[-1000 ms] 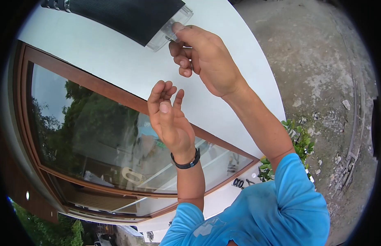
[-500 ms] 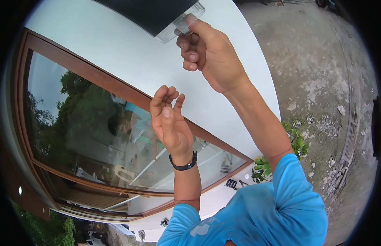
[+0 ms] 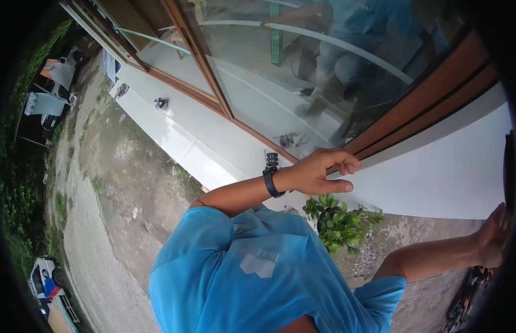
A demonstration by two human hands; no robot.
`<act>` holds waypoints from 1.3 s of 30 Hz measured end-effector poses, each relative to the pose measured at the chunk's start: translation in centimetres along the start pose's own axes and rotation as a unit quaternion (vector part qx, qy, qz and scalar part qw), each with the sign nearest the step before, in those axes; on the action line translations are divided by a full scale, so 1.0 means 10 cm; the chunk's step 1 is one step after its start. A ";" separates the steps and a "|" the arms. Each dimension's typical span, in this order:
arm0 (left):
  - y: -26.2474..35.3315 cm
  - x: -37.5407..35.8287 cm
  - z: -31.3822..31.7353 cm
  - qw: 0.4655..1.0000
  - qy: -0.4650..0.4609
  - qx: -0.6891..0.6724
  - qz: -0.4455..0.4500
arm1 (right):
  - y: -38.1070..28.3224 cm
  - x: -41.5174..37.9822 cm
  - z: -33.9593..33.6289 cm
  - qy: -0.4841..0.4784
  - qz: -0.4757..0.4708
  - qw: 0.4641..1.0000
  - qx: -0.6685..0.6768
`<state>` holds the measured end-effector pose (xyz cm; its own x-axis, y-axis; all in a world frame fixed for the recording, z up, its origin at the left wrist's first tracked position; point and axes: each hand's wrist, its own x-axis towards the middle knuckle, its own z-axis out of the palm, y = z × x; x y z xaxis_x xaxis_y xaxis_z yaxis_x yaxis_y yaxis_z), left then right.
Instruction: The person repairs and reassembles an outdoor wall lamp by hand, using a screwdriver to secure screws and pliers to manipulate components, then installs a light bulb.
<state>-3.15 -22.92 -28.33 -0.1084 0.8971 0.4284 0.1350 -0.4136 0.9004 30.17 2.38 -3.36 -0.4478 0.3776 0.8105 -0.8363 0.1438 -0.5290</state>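
Left hand (image 3: 320,172), black band at the wrist, resting with fingers half curled on the brown wooden window frame (image 3: 413,108), thumb stretched along the white painted wall (image 3: 435,177) just beneath it; nothing gripped. Right hand (image 3: 494,236) far out at the picture's right edge, flat against the same white wall, fingers cut off by the edge, so grip impossible to tell. Small green leafy plant (image 3: 338,222) at the wall's foot, between the two forearms. Blue short-sleeved shirt (image 3: 258,272) filling the lower middle.
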 end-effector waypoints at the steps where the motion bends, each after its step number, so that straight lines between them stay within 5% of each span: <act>1: -0.12 -0.25 -0.15 0.999 0.021 -0.004 -0.042 | 0.03 -0.03 0.01 0.083 -0.041 0.994 -0.050; 2: -0.27 -0.54 -0.32 0.996 0.038 -0.009 -0.082 | 0.07 -0.06 0.01 0.169 -0.073 0.977 -0.104; 4: -0.57 -1.21 -0.64 0.979 0.101 -0.030 -0.172 | 0.34 -0.18 0.07 0.148 -0.068 0.986 -0.033; 6: -0.65 -1.76 -1.08 0.961 0.149 -0.015 -0.231 | 0.84 -0.35 0.24 0.259 -0.086 0.959 -0.079; 11: -0.47 -2.72 -2.35 0.908 0.260 0.013 -0.329 | 2.82 -0.40 1.64 0.253 0.090 0.961 -0.068; 17: -0.28 -2.97 -4.13 0.880 0.412 0.083 -0.220 | 4.25 0.18 2.78 0.216 0.176 0.958 -0.070; 24: -0.08 -2.05 -6.08 0.887 0.456 0.062 -0.040 | 5.64 0.60 3.79 0.152 0.190 0.952 -0.187; 28: -0.12 -1.19 -7.22 0.924 0.374 0.086 -0.006 | 6.79 0.84 4.47 0.090 0.194 0.949 -0.230; 33: -0.20 -0.08 -8.31 0.982 0.183 0.037 0.017 | 8.28 1.19 5.19 0.116 0.022 0.959 -0.259; 36: -0.28 0.29 -8.60 0.998 -0.021 -0.065 -0.013 | 8.58 1.35 5.48 0.004 0.023 0.891 -0.454; 39: -0.15 0.56 -8.80 0.965 -0.221 -0.140 -0.024 | 8.64 1.41 5.75 0.052 0.092 0.824 -0.556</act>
<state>-90.66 -30.92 -20.60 0.3303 0.8699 0.3663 -0.1369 -0.3398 0.9305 -66.57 -32.51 -23.17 -0.4573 0.5544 0.6954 0.0760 0.8034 -0.5905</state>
